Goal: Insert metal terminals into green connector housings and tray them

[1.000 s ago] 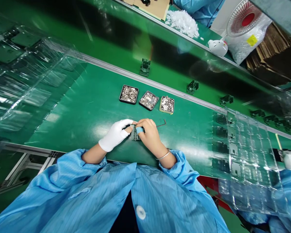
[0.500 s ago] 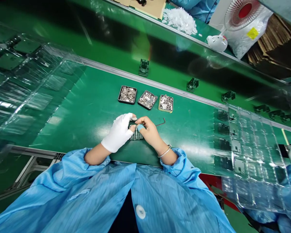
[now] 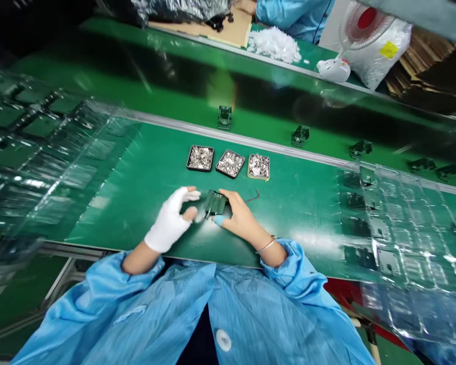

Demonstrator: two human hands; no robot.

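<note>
A small green circuit-board assembly [image 3: 215, 203] is gripped at its right side between the thumb and fingers of my right hand [image 3: 238, 217], low over the green bench. Blue tape wraps the right thumb. My left hand [image 3: 172, 218], in a white glove with bare fingertips, is just left of the board, apart from it, with thumb and fingers spread and nothing between them. Behind my right hand lies a thin hex key [image 3: 254, 196], partly hidden. Beyond the hands stand three small trays of shiny metal parts: left tray [image 3: 200, 158], middle tray [image 3: 230, 163], right tray [image 3: 259, 167].
Clear plastic blister trays [image 3: 410, 228] stand on the right, some pockets holding boards; more blister trays [image 3: 45, 147] are stacked left. Past a metal rail [image 3: 251, 140] several board assemblies [image 3: 300, 136] sit on a green strip. At the back are a fan [image 3: 366, 25] and a co-worker's blue sleeve [image 3: 285, 14].
My left hand has let go of the board and moved left, its fingers opening. My right hand now holds the board by its right side, and the board has turned. The view has shifted slightly.
</note>
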